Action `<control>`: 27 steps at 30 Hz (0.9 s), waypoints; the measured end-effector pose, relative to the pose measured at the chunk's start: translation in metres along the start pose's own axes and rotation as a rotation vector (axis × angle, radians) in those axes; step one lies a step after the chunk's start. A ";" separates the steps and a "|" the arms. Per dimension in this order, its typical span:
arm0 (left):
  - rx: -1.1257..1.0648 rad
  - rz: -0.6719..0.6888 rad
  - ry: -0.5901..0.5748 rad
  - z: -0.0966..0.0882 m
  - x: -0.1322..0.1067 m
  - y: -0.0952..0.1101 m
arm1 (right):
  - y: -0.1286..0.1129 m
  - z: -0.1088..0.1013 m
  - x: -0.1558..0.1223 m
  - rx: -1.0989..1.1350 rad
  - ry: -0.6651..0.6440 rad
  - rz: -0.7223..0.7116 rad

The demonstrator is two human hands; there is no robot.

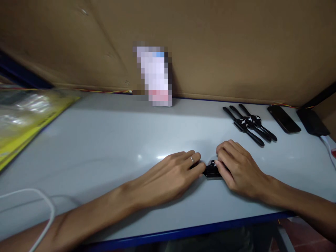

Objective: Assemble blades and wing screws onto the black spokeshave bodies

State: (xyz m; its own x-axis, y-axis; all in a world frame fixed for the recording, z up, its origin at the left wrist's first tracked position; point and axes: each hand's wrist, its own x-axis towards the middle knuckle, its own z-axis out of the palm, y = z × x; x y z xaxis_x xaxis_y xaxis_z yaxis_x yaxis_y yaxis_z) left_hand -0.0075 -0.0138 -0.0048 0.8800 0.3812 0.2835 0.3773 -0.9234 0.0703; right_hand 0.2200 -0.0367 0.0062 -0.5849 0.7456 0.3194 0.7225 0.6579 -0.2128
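Observation:
A black spokeshave (213, 172) lies low over the white tabletop, held between my two hands. My left hand (181, 171), with a ring on one finger, has its fingers closed round the left handle. The fingers of my right hand (237, 169) wrap the right side, the thumb near the silvery fittings at the middle. Most of both handles is hidden under my fingers. Beyond my right hand, several more black spokeshaves (249, 123) lie side by side at a slant.
Right of these tools are a dark phone (284, 119) and a black object (312, 121) with a white cable. A blurred-out upright item (157, 77) leans on the brown back board (223, 52). Clear plastic on yellow packaging (28, 122) sits left. A white cable (49, 206) crosses my left forearm.

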 end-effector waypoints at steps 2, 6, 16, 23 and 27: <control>0.003 0.002 0.005 0.000 0.000 0.000 | -0.003 0.001 -0.001 -0.066 0.054 -0.030; 0.012 -0.002 0.008 0.000 -0.001 0.000 | -0.005 0.002 -0.001 -0.143 0.123 -0.092; -0.005 0.003 0.001 0.002 -0.001 0.000 | -0.003 0.000 -0.001 -0.111 0.126 -0.076; -0.012 -0.002 0.001 -0.001 0.000 0.001 | -0.001 -0.003 0.000 -0.066 0.165 -0.080; -0.004 0.001 0.001 -0.001 0.001 0.001 | 0.003 -0.010 0.001 0.119 0.207 -0.047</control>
State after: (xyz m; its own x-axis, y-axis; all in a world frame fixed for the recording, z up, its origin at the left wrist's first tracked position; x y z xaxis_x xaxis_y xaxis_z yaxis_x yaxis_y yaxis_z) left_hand -0.0067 -0.0144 -0.0032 0.8800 0.3806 0.2841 0.3756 -0.9238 0.0741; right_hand 0.2251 -0.0351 0.0149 -0.5202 0.6840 0.5113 0.6405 0.7085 -0.2961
